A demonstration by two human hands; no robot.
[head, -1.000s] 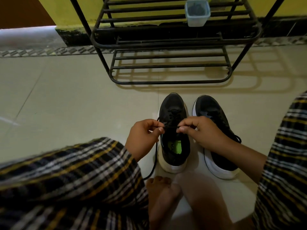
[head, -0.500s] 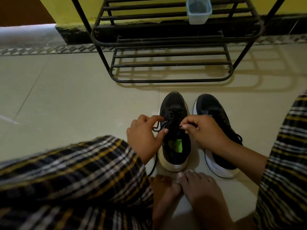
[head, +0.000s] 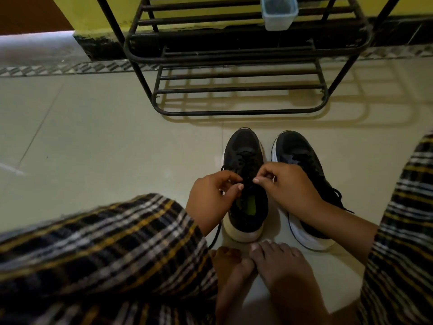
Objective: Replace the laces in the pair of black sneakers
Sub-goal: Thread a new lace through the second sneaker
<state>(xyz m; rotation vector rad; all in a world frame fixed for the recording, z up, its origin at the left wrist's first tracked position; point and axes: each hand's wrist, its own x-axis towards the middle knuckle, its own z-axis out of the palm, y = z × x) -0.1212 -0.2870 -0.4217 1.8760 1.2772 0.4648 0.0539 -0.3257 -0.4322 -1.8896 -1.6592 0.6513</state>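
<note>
Two black sneakers with white soles stand side by side on the floor, toes pointing away from me. The left sneaker [head: 243,146] has a green insole and a black lace [head: 216,233] trailing down past its left side. My left hand [head: 210,198] pinches the lace at the sneaker's left eyelets. My right hand [head: 288,181] pinches the lace at the right eyelets, over the tongue. The right sneaker [head: 297,148] is laced, its lace ends lying loose to the right, and my right wrist hides part of it.
A black metal shoe rack [head: 236,90] stands just beyond the sneakers against a yellow wall, with a small clear plastic tub [head: 278,12] on a shelf. My bare feet [head: 269,266] rest just behind the heels. My checked-trousered knees [head: 105,242] flank the shoes.
My hands have shifted slightly along the left sneaker's lacing, the left hand curling to pinch the lace. My right foot has come forward beside the left one behind the heels.
</note>
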